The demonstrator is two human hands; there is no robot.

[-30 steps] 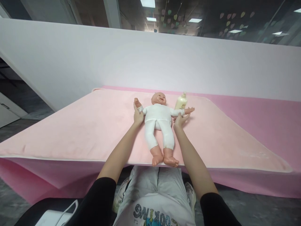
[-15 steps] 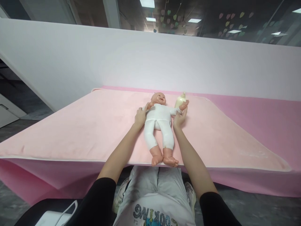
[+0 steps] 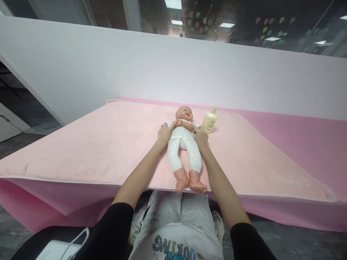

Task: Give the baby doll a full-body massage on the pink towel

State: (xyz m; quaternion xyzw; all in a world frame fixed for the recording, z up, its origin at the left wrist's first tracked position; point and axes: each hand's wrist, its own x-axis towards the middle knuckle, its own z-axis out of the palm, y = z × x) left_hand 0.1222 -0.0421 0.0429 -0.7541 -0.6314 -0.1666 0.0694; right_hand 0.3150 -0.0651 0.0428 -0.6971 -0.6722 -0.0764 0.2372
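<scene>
A baby doll [image 3: 183,139] with a white cloth body lies on its back, head away from me and feet at the near table edge. Both its forearms are folded over its chest. My left hand [image 3: 165,133] grips the doll's arm on the left side, thumb pointing toward the doll's hand. On the other side my right hand [image 3: 201,137] is closed on the doll's other arm near the wrist. Just beyond my right hand stands a pale yellow pump bottle [image 3: 210,121], upright and apart from the doll.
A peach mat [image 3: 108,144] covers much of the table, over a pink cloth [image 3: 303,133]. Behind the table rises a white partition [image 3: 173,68]. A white device with a cable [image 3: 59,249] lies at the lower left.
The doll's arm on the right, stretched outward before, is now folded across its chest, brought inward by my right hand. The bottle behind it shows fully now. My left hand stays nearly in place.
</scene>
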